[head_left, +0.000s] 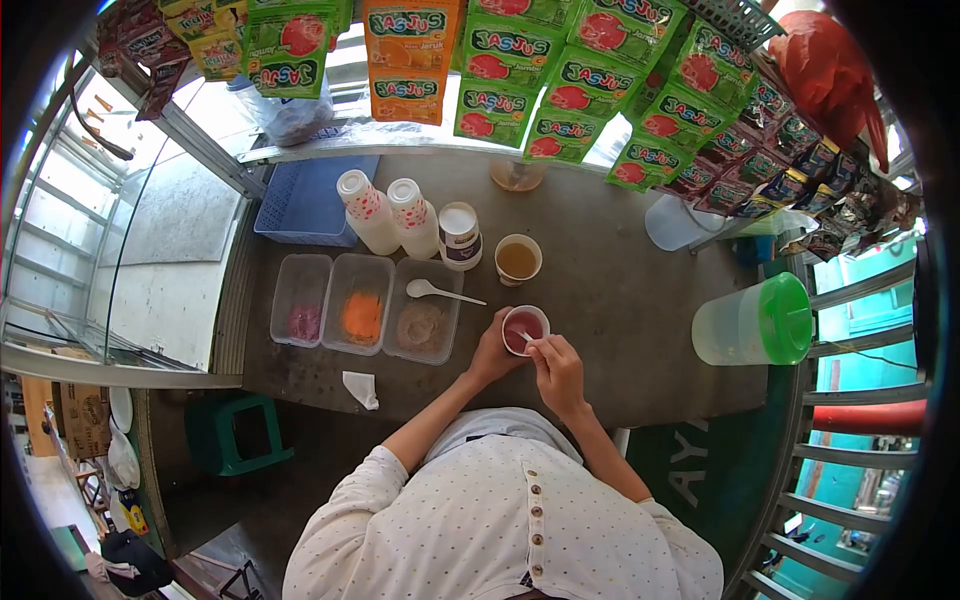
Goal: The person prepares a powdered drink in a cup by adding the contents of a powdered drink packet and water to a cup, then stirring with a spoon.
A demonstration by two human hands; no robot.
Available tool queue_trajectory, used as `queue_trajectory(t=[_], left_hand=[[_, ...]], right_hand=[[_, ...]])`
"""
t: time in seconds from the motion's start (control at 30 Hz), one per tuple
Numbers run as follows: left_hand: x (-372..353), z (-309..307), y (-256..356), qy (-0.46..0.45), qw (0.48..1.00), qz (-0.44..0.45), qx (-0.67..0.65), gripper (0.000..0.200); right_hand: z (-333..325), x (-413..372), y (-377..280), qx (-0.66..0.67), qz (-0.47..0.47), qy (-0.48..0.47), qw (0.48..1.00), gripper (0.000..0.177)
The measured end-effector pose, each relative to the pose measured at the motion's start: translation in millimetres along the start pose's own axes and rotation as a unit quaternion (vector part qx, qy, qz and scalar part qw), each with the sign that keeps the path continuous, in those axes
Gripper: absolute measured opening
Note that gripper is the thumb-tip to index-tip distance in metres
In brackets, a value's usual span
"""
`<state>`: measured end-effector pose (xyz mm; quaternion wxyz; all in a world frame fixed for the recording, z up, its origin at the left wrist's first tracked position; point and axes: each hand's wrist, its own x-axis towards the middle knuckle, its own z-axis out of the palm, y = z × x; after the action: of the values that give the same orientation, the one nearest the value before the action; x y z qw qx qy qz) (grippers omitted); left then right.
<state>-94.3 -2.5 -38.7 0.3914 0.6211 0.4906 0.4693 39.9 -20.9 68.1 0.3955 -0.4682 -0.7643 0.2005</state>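
Observation:
My left hand is wrapped round a paper cup that holds a pinkish-red drink. A white spoon dips into that drink, its handle pinched in my right hand. Behind stands a second paper cup with a yellow-brown drink. Left of my hands are three clear plastic tubs: one with purple powder, one with orange powder, one with brown powder. Another white spoon lies across the brown powder's tub, its handle reaching past the rim.
Stacked paper cups and a lidded container stand behind the tubs, near a blue basket. A green-lidded pitcher is at the right. Drink sachets hang overhead. A crumpled tissue lies near the front edge.

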Motion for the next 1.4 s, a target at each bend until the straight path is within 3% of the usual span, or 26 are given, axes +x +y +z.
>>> queue_trajectory(t=[0.13, 0.23, 0.53, 0.9, 1.4], left_hand=[[2.2, -2.4, 5.0, 0.002, 1.0, 0.026, 0.013, 0.079], [2.6, -0.5, 6.6, -0.008, 1.0, 0.001, 0.017, 0.079], [2.1, -1.9, 7.9, -0.003, 1.0, -0.007, 0.006, 0.076], [1.4, -0.5, 3.4, -0.009, 1.0, -0.011, -0.011, 0.077], [1.5, -1.2, 4.9, -0.001, 1.0, 0.005, 0.014, 0.079]], right_hand=[[-11.7, 2.7, -1.5, 0.005, 0.004, 0.002, 1.0, 0.015], [-26.8, 4.3, -9.4, 0.061, 0.065, -0.024, 0.996, 0.022], [-14.8, -4.1, -5.6, 0.054, 0.041, -0.052, 0.996, 0.024], [9.2, -7.1, 17.7, 0.006, -0.002, 0.037, 0.999, 0.018], [-7.2, -8.8, 2.4, 0.05, 0.011, 0.006, 0.999, 0.023]])
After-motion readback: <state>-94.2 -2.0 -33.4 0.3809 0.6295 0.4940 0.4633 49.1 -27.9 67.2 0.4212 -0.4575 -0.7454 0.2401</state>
